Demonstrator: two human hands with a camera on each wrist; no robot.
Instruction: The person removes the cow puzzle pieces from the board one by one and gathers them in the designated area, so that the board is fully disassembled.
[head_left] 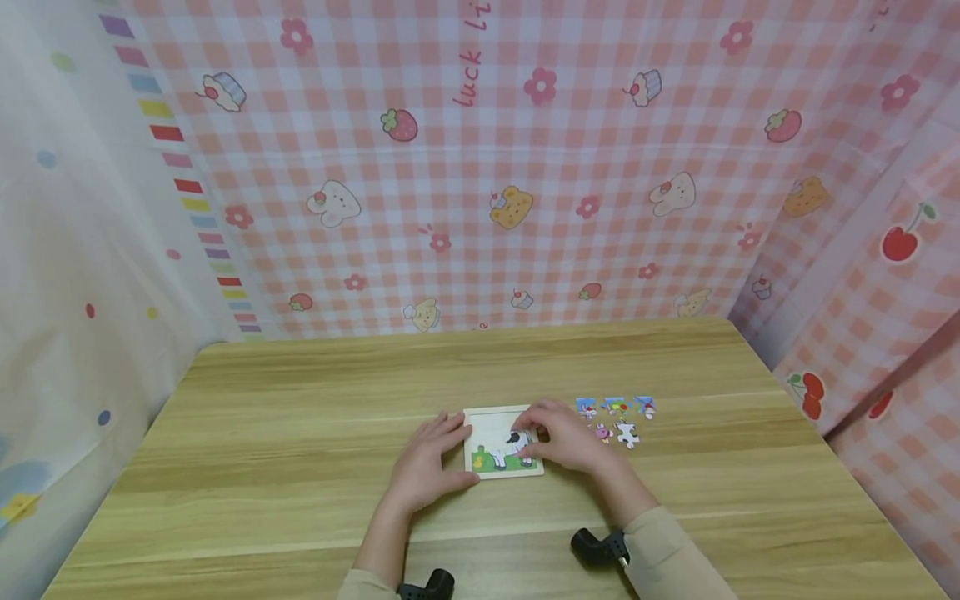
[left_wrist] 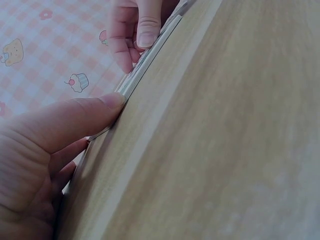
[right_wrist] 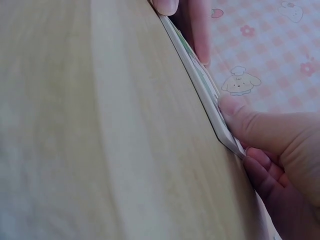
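A small jigsaw board with a pale wooden frame lies on the table, its lower part filled with a picture of a black-and-white animal on green grass. My left hand rests along the board's left side, thumb at the near corner and fingers extended by the left edge. Over the board's right side my right hand is bent, thumb and index finger pinching a black-and-white puzzle piece at the picture. In the right wrist view, that thumb lies against the board's rim; the fingertips beyond are partly hidden.
Right of the board lie several loose puzzle pieces, among them a white one and a blue one. The wooden table meets a pink checked curtain at the back. Black wrist mounts sit by both sleeves.
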